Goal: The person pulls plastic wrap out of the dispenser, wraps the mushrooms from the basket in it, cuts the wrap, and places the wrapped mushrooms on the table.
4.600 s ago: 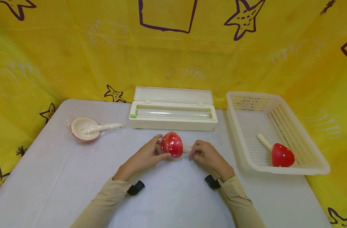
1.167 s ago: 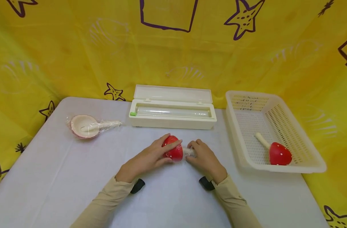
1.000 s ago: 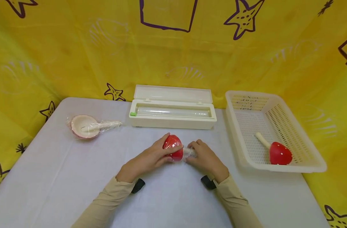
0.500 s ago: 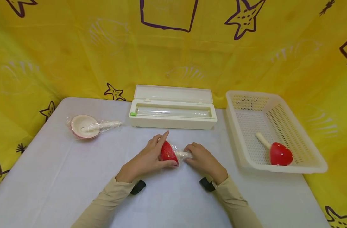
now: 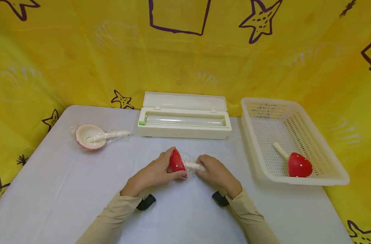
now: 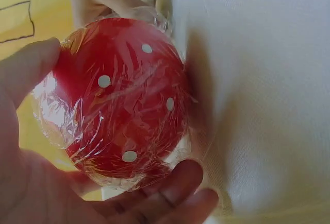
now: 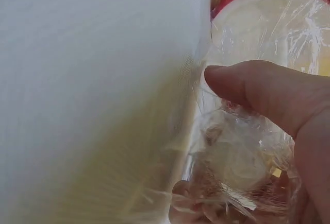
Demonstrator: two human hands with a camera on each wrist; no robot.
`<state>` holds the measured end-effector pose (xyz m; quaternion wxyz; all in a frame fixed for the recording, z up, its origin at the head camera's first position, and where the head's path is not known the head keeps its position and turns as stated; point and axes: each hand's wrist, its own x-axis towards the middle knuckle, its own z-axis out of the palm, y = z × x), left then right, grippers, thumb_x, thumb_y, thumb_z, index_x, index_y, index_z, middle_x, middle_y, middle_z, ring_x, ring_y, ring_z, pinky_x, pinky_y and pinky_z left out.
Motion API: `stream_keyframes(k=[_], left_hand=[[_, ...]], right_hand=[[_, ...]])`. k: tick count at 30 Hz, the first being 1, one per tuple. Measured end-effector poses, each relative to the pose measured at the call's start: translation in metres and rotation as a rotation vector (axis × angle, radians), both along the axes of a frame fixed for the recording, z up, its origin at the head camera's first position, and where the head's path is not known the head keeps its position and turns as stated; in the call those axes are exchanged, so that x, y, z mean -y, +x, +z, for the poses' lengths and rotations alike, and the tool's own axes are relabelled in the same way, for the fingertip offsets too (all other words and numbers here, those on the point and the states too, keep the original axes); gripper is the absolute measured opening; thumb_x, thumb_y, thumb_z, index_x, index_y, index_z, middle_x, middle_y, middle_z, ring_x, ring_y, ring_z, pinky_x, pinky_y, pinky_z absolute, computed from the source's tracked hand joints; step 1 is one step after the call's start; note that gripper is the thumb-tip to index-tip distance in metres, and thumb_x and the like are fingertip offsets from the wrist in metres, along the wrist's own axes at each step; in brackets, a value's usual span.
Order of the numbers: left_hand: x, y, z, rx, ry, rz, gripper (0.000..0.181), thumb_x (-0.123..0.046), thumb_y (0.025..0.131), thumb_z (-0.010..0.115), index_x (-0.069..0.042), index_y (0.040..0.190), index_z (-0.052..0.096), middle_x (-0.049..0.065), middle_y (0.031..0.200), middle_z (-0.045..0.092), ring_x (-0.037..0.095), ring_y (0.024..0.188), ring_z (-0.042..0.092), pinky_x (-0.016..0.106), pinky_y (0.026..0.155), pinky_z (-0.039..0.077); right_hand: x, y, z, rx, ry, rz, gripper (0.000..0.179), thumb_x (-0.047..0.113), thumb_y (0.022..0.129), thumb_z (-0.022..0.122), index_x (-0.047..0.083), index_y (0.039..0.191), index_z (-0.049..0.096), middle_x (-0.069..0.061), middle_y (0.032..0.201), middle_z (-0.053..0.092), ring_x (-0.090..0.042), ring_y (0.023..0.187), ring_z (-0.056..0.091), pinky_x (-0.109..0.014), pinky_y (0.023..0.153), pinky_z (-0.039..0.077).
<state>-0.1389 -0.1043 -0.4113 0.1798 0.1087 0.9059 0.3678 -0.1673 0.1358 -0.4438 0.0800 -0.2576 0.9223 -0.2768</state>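
Note:
A toy mushroom [image 5: 177, 162] with a red, white-dotted cap lies on its side between the two hands, wrapped in clear plastic film. My left hand [image 5: 156, 172] grips the cap from the left, thumb at the near edge. In the left wrist view the film clings in creases over the mushroom's cap [image 6: 124, 90]. My right hand [image 5: 217, 173] holds the white stem near its end. Up close in the right wrist view, bunched film [image 7: 232, 157] surrounds the stem end, beneath the thumb [image 7: 252, 82]. The cap's pale underside faces that hand.
Behind the hands stands a white cling film box [image 5: 185, 132], lid raised and roll inside. To the left lies another film-wrapped mushroom [image 5: 91, 137], underside up. At the right, a white plastic basket [image 5: 255, 152] holds an unwrapped red mushroom [image 5: 299, 165].
Earlier the right fingers pinched film at the stem's end; now they hold the stem. The mushroom has shifted left and turned so its stem shows more. The left hand has kept hold of the cap.

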Motion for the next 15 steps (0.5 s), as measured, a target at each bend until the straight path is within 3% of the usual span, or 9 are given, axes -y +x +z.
stream_keyframes(k=[3, 10, 15], left_hand=[[0.0001, 0.0004, 0.0005, 0.029, 0.015, -0.013, 0.101, -0.055, 0.080, 0.076, -0.014, 0.155, 0.021, 0.008, 0.132, 0.050, 0.019, 0.108, 0.053, 0.037, 0.090, 0.049], [-0.0013, -0.0006, 0.0002, -0.069, 0.002, -0.025, 0.102, -0.045, 0.076, 0.083, -0.013, 0.154, 0.025, 0.011, 0.121, 0.055, 0.021, 0.101, 0.056, 0.038, 0.087, 0.050], [0.0033, -0.0029, 0.0006, -0.080, 0.009, -0.017, 0.093, -0.041, 0.076, 0.084, -0.012, 0.147, 0.032, 0.009, 0.115, 0.057, 0.019, 0.097, 0.056, 0.035, 0.082, 0.049]], right_hand=[[0.0015, 0.0009, -0.0009, -0.009, -0.009, 0.000, 0.014, 0.011, 0.085, 0.074, 0.010, 0.095, 0.064, 0.003, 0.085, 0.062, -0.011, 0.076, 0.051, -0.026, 0.072, 0.046], [0.0038, 0.0027, -0.0012, -0.028, -0.029, 0.012, 0.020, 0.014, 0.083, 0.079, 0.010, 0.096, 0.065, 0.003, 0.086, 0.064, -0.010, 0.077, 0.052, -0.026, 0.073, 0.048], [0.0034, 0.0016, 0.0012, 0.024, -0.058, 0.028, 0.027, 0.020, 0.082, 0.081, 0.010, 0.100, 0.064, 0.003, 0.088, 0.064, -0.010, 0.078, 0.053, -0.025, 0.074, 0.048]])
